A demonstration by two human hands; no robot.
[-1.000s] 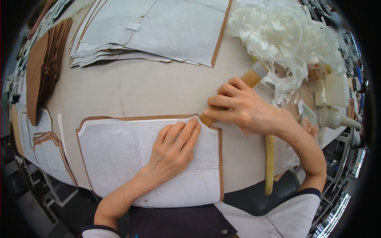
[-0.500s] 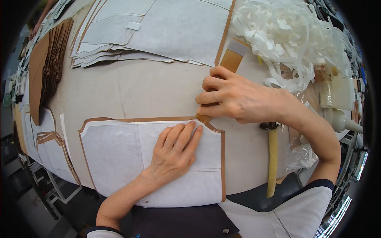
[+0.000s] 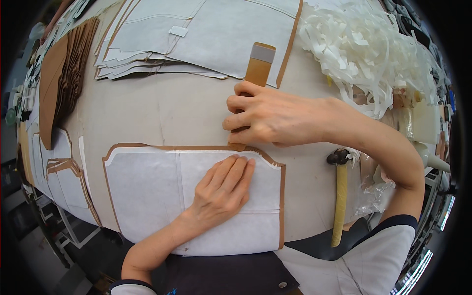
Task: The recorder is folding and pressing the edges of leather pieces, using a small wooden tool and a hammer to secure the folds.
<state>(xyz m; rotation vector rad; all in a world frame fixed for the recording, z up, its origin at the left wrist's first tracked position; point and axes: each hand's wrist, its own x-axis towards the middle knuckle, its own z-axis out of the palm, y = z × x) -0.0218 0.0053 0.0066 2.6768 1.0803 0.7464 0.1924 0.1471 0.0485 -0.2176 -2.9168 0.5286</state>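
Observation:
A white-backed panel with brown edging (image 3: 147,196) lies in front of me on the table. My left hand (image 3: 222,186) rests flat on it, fingers stretched toward the upper edge, holding nothing. My right hand (image 3: 268,115) is closed around a flat tan bar (image 3: 257,71) with a grey band near its upper end. The bar's lower end touches the panel's brown upper edge, just beyond my left fingertips. My right fingers hide the middle of the bar.
Right of the panel lies a hammer with a yellow wrapped handle (image 3: 339,206). White strips (image 3: 364,54) are heaped at the far right. Stacked white panels (image 3: 221,34) lie at the back, brown folded pieces (image 3: 73,69) at the far left, and smaller edged pieces (image 3: 71,182) below them.
My right hand has moved left along the panel's upper edge with the bar. The upper right corner and the hammer's head now show more. My left hand stays flat on the panel.

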